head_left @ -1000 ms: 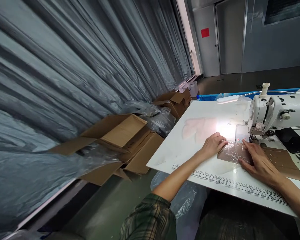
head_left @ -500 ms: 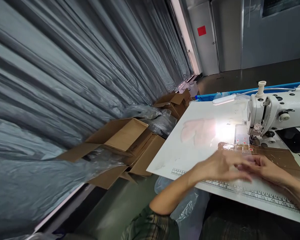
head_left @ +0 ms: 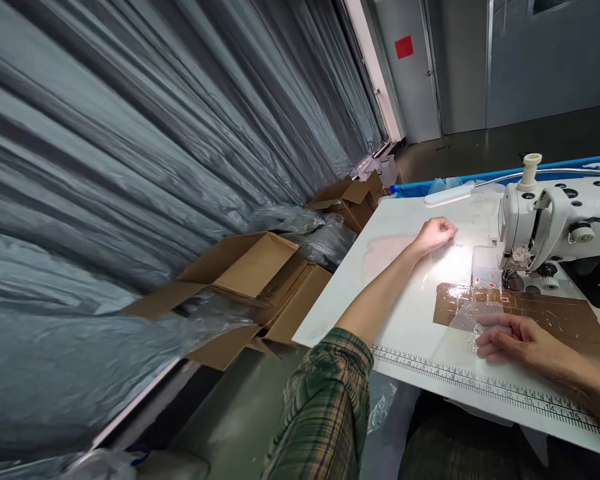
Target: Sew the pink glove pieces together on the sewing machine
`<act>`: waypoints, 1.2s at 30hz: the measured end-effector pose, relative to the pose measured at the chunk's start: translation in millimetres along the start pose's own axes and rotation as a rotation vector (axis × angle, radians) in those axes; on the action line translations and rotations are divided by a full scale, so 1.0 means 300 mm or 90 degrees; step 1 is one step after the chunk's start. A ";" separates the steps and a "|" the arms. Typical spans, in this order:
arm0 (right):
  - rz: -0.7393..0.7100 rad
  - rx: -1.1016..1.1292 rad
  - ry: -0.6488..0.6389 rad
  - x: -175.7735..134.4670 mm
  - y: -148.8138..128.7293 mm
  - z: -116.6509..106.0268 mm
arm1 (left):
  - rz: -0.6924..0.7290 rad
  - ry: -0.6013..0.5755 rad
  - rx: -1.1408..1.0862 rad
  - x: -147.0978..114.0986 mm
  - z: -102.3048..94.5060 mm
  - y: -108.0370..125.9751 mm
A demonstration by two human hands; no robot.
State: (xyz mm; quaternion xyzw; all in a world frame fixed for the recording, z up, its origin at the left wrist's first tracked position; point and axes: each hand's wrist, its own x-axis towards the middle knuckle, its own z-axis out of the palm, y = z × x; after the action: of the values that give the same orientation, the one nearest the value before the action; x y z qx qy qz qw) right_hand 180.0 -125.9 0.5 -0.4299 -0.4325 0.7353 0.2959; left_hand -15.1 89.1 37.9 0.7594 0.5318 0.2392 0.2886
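Note:
My left hand (head_left: 436,233) is over the far part of the white table, beside the bright light spot. Its fingers are curled into a pinch, and whatever they may hold is too small to make out. My right hand (head_left: 513,339) is near the table's front edge, its bent fingers and thumb closed on a thin translucent plastic sheet (head_left: 457,343). The sheet lies partly over a glossy brown panel (head_left: 545,310). Just beyond the panel stands a white sewing machine (head_left: 545,227), with small red marks by its needle area.
A printed ruler (head_left: 473,385) runs along the front edge of the white table (head_left: 405,313). A black phone (head_left: 593,280) lies right of the machine. A white lamp (head_left: 447,195) is at the back. Open cardboard boxes (head_left: 255,267) and a grey curtain (head_left: 155,133) are to the left.
My left hand has moved away from my right hand, forward and left to the light spot. My right hand stays near the front edge, and the translucent sheet shows more plainly.

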 end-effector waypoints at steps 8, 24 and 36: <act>0.005 0.010 0.026 0.002 -0.016 0.021 | 0.088 0.034 -0.025 -0.143 -0.043 0.070; 0.050 -0.253 -0.005 -0.040 -0.186 -0.134 | 0.034 -0.288 -0.402 -0.445 0.094 0.047; 0.019 -0.187 0.168 -0.013 -0.148 -0.112 | -0.071 -0.118 -0.608 -0.439 0.147 0.035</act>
State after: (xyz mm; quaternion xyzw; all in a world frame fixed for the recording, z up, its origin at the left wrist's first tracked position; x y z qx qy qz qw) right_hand 214.4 -96.3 32.8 -0.5671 -0.4865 0.6059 0.2732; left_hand -20.6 -46.3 5.9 0.5304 0.3744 0.3720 0.6634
